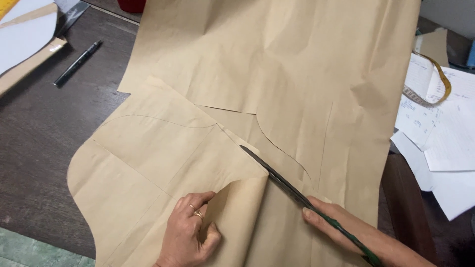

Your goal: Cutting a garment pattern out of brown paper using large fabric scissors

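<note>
Right grip (356, 235) was closed around the dark green handles of the scissors (282, 178), forefinger laid along the top. Blades nearly shut, tip pointing up-left, lying in a straight cut through the brown paper (277, 64). Left grip (190, 235) pinched the curled-up cut edge of that paper just left of the blades, thumb under the flap, fingers on top; two rings on one finger.

Paper: thin kraft sheet, matte tan, creased in a grid of fold lines, lightly wrinkled upper right. Pencil lines on it: one long curve on the left piece, another tighter curve right of the blades. Left piece had a rounded outer edge. Sheet covered most of the dark wood-grain worktop (34, 148).

Black pen (77, 63) lay well to the upper left, apart from the paper. White written-on sheets (440, 133) at the right edge with a yellow tape measure (430, 81) looped over them.

Scissor handles were cut off at the bottom frame edge and mostly hidden by the hand. Both wrists out of frame. Red object at the top edge too cropped to identify.
</note>
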